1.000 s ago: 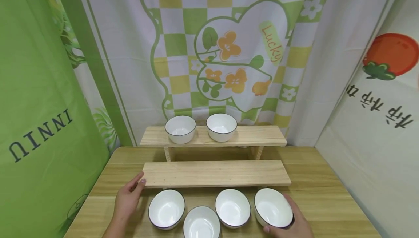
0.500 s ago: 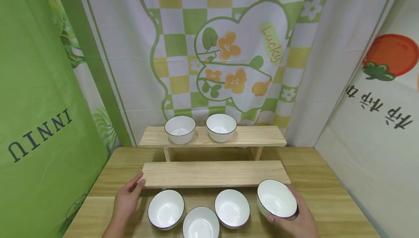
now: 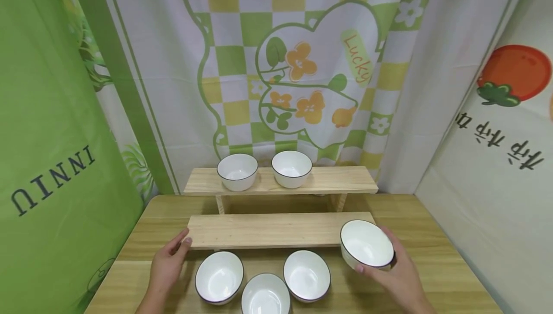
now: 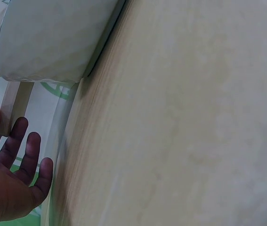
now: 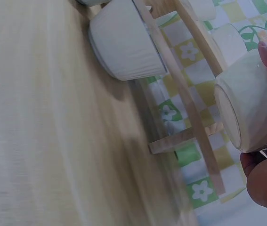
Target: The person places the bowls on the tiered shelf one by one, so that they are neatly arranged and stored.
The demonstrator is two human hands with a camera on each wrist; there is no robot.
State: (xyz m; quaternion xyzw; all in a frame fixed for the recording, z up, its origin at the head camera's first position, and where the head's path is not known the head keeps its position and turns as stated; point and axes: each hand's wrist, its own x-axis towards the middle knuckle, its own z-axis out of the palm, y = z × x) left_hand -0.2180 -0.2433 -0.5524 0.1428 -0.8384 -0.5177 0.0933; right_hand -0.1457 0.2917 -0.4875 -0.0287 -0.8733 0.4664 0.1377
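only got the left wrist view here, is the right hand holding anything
Observer: Yes, in the head view the right hand grips a glossy white round bowl with a thin dark rim.
Operator: ok and whats on the upper pale wooden shelf
Observer: Two matching white bowls, side by side with a gap between them.
Operator: how many on the brown wood-grained table, i can see just one
Observer: The head view shows three more white bowls, in front of the lower pale wooden shelf.
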